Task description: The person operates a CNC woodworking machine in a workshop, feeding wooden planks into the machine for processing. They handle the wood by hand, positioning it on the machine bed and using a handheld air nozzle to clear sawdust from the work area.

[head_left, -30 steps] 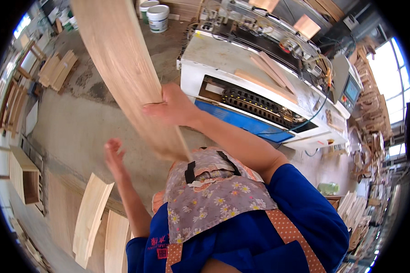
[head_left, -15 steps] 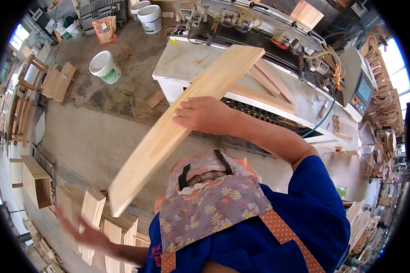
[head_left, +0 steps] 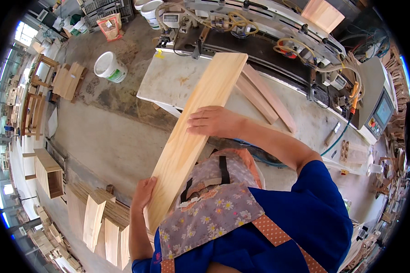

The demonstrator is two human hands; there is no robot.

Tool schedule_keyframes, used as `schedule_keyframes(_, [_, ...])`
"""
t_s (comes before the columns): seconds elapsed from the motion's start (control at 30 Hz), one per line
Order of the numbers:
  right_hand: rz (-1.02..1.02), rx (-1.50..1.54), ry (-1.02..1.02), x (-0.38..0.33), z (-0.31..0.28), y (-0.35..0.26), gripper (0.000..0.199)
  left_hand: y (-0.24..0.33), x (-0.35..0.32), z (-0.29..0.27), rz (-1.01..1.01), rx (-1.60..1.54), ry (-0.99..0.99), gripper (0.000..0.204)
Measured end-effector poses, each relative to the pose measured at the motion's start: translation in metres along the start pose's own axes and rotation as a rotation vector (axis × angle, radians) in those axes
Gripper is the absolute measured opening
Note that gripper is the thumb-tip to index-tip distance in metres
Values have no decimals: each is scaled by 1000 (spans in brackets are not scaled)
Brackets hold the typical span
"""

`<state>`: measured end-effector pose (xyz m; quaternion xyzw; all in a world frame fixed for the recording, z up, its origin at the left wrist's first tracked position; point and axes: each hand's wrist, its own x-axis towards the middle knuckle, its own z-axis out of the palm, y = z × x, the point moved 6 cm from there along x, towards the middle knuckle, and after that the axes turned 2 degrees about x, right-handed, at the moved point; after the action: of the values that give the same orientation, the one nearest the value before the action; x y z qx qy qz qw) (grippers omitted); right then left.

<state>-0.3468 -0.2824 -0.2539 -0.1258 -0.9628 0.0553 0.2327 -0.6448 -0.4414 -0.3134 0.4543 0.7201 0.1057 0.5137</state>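
— So, where is the long pale pine plank (head_left: 193, 132) right now?

— Held in the air in front of the person, slanting from low near the left hip up and away. Its far end lies over the corner of the grey-white machine desk (head_left: 168, 82), though I cannot tell if it touches there.

— And the right hand (head_left: 212, 122)?

— It lies palm down across the plank's face, about midway along. The fingers (head_left: 197, 123) are stretched toward the left edge and only slightly curled, so it presses flat on the wood rather than wrapping round it. The forearm runs back to the right, to a blue sleeve, with the elbow bent.

— The left one?

— The left hand (head_left: 143, 193) is at the plank's near end, on its left edge. The fingers point upward along the edge and the palm is set against the side of the wood; it cups the edge, loosely closed on it. That arm comes up almost straight from the lower rim.

— What lies around?

— Two narrow wooden strips (head_left: 264, 98) rest on the desk just beyond the plank's far end. A white plastic bucket (head_left: 109, 67) stands on the concrete floor (head_left: 105, 132), well to the left. More short pale boards (head_left: 95, 218) lean in a row near the left elbow. A flowered apron (head_left: 214, 209) covers the person's front.
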Motion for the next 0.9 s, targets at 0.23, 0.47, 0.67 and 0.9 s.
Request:
schedule_keyframes(0.23, [1003, -134, 261, -94, 4, 99, 71, 32, 79, 1, 197, 192, 168, 58])
schedule_keyframes(0.47, [1476, -494, -20, -248, 28, 145, 58, 67, 145, 8, 266, 276, 214, 63])
schedule_keyframes(0.67, [1673, -611, 288, -294, -5, 142, 57, 65, 197, 20, 237, 139, 212, 62])
schedule_keyframes(0.9, [1352, -250, 302, -167, 36, 122, 52, 112, 206, 50, 234, 150, 265, 68])
